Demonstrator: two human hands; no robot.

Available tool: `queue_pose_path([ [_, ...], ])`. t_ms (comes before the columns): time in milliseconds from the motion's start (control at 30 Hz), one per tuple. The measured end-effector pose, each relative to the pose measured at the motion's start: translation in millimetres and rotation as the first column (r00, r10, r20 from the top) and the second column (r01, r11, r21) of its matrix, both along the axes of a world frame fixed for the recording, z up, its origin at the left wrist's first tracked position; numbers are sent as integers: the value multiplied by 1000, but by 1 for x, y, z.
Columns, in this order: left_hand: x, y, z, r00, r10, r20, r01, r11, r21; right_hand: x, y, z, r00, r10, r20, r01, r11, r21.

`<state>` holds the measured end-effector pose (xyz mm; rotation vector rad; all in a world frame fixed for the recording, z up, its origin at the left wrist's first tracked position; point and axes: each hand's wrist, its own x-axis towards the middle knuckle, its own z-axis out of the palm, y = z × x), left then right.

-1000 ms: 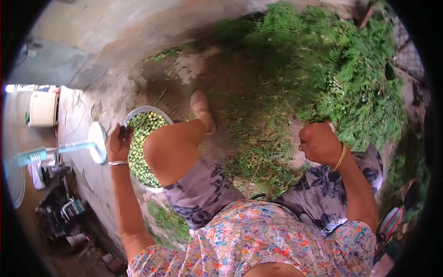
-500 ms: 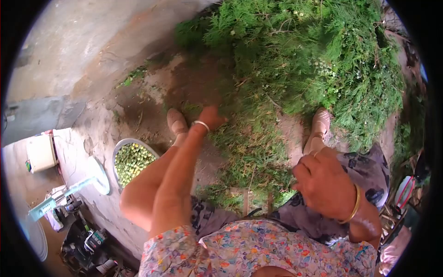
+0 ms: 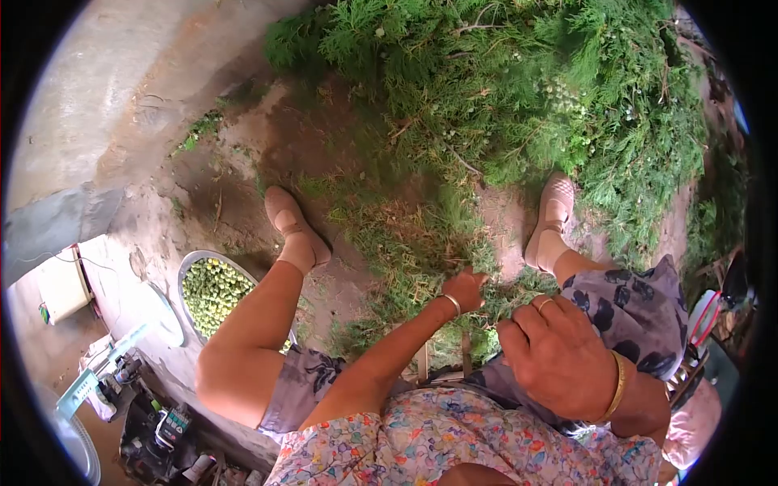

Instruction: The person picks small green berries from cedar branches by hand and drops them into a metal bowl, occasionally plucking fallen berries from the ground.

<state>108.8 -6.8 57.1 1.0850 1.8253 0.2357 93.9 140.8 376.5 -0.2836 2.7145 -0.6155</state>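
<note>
My left hand, with a pale bangle at the wrist, is low over loose green conifer sprigs between my feet. Its fingers look drawn together, and whatever may be in them is hidden. My right hand, wearing a ring and a gold bangle, is held above my right thigh with its fingers curled in. I cannot make out what it holds. Beyond my feet spreads a large heap of leafy conifer branches dotted with small pale green cones. To the left, a metal bowl contains many yellow-green cones.
A concrete wall rises at upper left. Beside the bowl lie a pale blue round-ended object and a cream box. Dark clutter fills the lower left. My shoes stand on bare earth at either side of the sprigs.
My left hand has moved from beside my left foot back towards my body and rightwards, nearer my right hand. The right hand stays curled in about the same place. My view has shifted slightly.
</note>
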Motion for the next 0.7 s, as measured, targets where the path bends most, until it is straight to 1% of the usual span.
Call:
queue_pose_path([
  [33, -5, -3, 2, 981, 140, 133, -155, 982, 110, 1, -1, 0, 1000, 6, 13, -6, 1000, 4],
  [67, -18, -5, 0, 939, 308, 155, -337, 916, 219, 2, -1, -1, 1000, 4, 17, -4, 1000, -1],
  [100, -37, -6, -3, 865, 462, 193, -501, 803, 322, 4, 0, -2, 999, 6, 33, -6, 1000, 2],
  [133, -54, -10, -8, 799, 595, 84, -581, 729, 361, 4, 1, -2, 999, 7, 48, -7, 1000, 8],
  [167, -74, -16, -14, 701, 713, -17, -644, 644, 412, 5, 2, -2, 999, 5, 49, -6, 1000, 9],
  [200, -102, -20, -18, 657, 746, -104, -646, 629, 432, 4, 3, -2, 998, 6, 60, -7, 1000, 18],
  [233, -124, -28, -37, 587, 781, -213, -643, 610, 463, 3, 5, -2, 997, 6, 71, -8, 1000, 27],
  [267, -151, -38, -40, 568, 800, -194, -626, 573, 529, 2, 5, -2, 997, 2, 72, -5, 1000, 29],
  [333, -192, -47, -45, 510, 828, -235, -591, 535, 604, 1, 7, -3, 998, -3, 71, 0, 999, 38],
  [400, -222, -49, -55, 496, 723, -481, -622, 683, 383, 1, 6, -5, 997, -26, 68, 25, 999, 29],
  [433, -230, -48, -59, 507, 723, -470, -621, 684, 383, 1, 6, -6, 998, -43, 54, 42, 999, 15],
  [500, -241, -42, -62, 443, 722, -532, -677, 658, 329, 2, 5, -11, 997, -59, 49, 57, 998, 30],
  [533, -244, -40, -62, 450, 722, -527, -674, 661, 331, 1, 5, -12, 997, -66, 36, 65, 997, 34],
  [600, -247, -39, -56, 529, 669, -522, -660, 711, 242, 0, 6, -14, 997, -69, 37, 67, 997, 40],
  [633, -248, -42, -58, 531, 668, -521, -659, 712, 242, 0, 7, -14, 997, -65, 35, 64, 997, 43],
  [700, -249, -48, -59, 566, 729, -386, -676, 678, 289, -1, 7, -13, 997, -64, 42, 62, 997, 46],
])
